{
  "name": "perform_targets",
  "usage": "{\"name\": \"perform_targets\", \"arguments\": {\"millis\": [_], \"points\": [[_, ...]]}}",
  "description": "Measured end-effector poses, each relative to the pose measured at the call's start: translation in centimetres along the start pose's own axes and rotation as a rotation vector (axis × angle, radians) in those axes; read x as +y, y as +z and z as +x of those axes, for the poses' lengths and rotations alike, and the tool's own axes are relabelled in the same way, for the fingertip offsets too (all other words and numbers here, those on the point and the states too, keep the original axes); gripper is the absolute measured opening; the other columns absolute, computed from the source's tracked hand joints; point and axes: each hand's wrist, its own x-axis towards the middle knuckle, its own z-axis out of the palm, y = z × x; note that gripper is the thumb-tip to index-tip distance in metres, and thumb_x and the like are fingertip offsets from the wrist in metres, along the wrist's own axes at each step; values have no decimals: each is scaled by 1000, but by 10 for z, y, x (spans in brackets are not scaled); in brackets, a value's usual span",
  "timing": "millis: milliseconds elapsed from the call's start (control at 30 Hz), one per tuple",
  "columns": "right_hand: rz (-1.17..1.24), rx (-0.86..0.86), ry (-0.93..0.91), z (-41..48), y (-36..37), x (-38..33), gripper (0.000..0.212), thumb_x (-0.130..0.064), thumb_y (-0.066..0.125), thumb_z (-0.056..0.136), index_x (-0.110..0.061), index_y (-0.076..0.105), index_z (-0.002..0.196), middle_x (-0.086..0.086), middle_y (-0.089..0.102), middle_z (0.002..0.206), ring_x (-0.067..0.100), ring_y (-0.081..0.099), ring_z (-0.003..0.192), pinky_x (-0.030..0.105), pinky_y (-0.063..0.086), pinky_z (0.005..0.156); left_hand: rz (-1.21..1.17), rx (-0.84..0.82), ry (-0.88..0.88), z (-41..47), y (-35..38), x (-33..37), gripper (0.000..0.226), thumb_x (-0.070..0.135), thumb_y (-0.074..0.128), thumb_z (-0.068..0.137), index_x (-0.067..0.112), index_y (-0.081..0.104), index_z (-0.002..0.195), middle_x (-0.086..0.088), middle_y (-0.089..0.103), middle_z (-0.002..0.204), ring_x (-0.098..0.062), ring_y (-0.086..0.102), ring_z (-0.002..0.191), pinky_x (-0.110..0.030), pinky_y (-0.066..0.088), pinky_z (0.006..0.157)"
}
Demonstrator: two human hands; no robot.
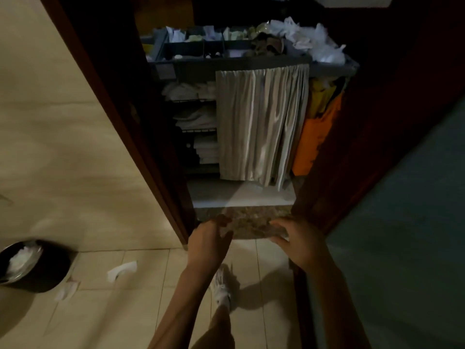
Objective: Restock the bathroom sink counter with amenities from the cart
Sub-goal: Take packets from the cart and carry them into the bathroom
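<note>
I read the grey housekeeping cart as parked square in the dark wooden doorway so its stock is reachable from the tiled bathroom floor; the small amenities lie in the divided top tray, well above and beyond both hands, and the sink counter is out of view; the pleated beige curtain is drawn to one side, baring the folded white towels. I see both forearms reaching forward and down, level with each other; the left hand and right hand hover over the speckled stone door sill, palms turned inward, fingers bent. Pale glints at the fingertips hint at a thin clear wrapper stretched between them, but I cannot tell whether they grip anything.
</note>
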Motion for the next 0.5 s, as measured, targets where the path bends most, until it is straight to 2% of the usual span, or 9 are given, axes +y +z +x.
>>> {"name": "perform_targets", "arguments": {"millis": [67, 133, 233, 367, 433, 500], "points": [[-22, 11, -25, 43, -10, -8, 41, -35, 61, 91, -25, 56, 130, -3, 60, 127, 17, 55, 115, 32, 45, 96, -17, 34, 13, 45, -10, -4, 22, 25, 60, 92, 23, 65, 113, 4, 69, 107, -9, 66, 91, -16, 46, 72], [-39, 17, -70, 92, -25, -22, 39, -34, 61, 92, -24, 56, 130, -3, 60, 125, 17, 54, 113, 33, 45, 95, -62, 47, -3, 94, -24, -10, 24, 27, 61, 92, 25, 63, 116, 5, 67, 112, -10, 64, 96, -19, 49, 80], [-8, 57, -115, 160, -48, -42, 38, -33, 61, 91, -22, 59, 128, -3, 62, 124, 17, 55, 115, 32, 44, 96, -107, 53, -27, 161, -44, -18, 30, 31, 62, 91, 30, 60, 121, 7, 65, 120, -11, 61, 107, -31, 51, 90], [0, 146, -141, 235, -62, -58, 32, -29, 62, 91, -20, 64, 122, -1, 66, 115, 19, 59, 108, 22, 39, 83, -85, 49, -44, 231, -55, -33, 33, 32, 59, 92, 30, 60, 125, 8, 64, 124, -11, 59, 111, -20, 43, 87], [-11, 105, -146, 261, -61, -61, 34, -30, 58, 94, -23, 59, 127, -4, 62, 121, 15, 55, 113, 20, 37, 89, -103, 28, -51, 256, -53, -40, 34, 31, 59, 93, 31, 58, 126, 9, 62, 125, -9, 59, 111, -17, 39, 84], [-8, 49, -136, 288, -57, -57, 37, -32, 56, 95, -25, 55, 130, -5, 58, 129, 12, 52, 119, 26, 38, 101, -130, -8, -70, 280, -51, -45, 33, 30, 59, 92, 32, 58, 125, 10, 62, 125, -8, 58, 111, -17, 39, 84]]}}
